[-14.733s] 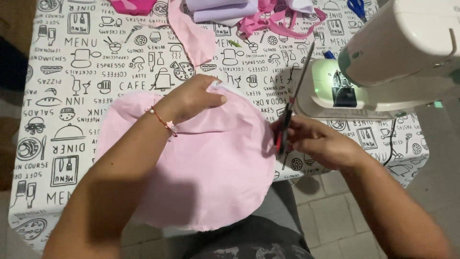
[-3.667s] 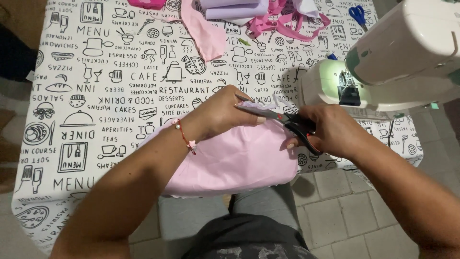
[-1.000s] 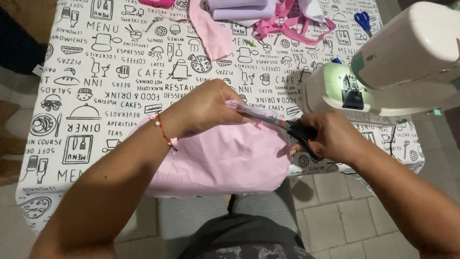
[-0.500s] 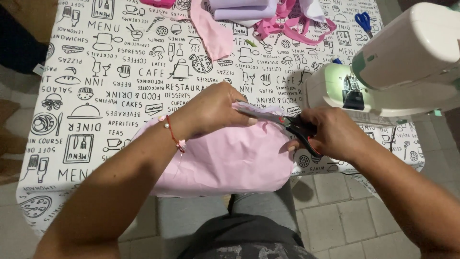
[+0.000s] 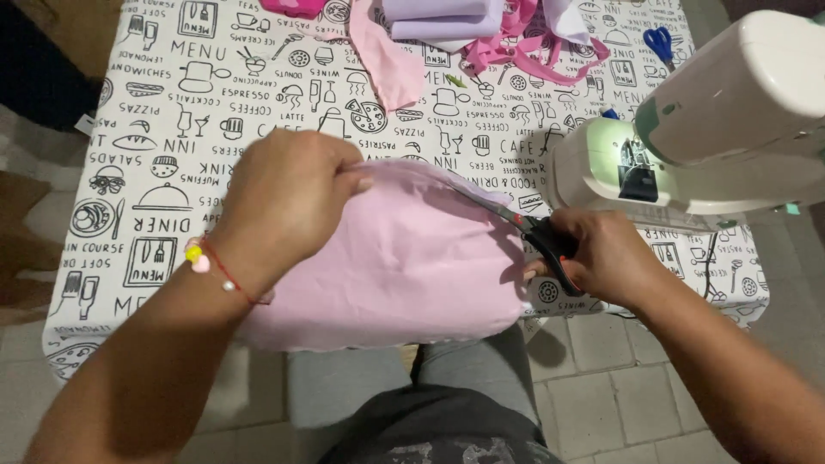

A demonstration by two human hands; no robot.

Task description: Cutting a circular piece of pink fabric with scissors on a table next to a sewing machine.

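A single head-worn camera looks steeply down from above and behind the fingers (image 5: 339, 172), close in. It faces forward across the surface (image 5: 172, 103), whose far edge lies beyond the fingers near the frame's top.

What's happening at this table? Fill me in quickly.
A person seated at a printed tablecloth is cutting pink fabric. The left hand pinches the fabric's upper edge taut, while the right hand works black-handled scissors along that edge. A white sewing machine stands at right; more fabric pieces lie farther back.
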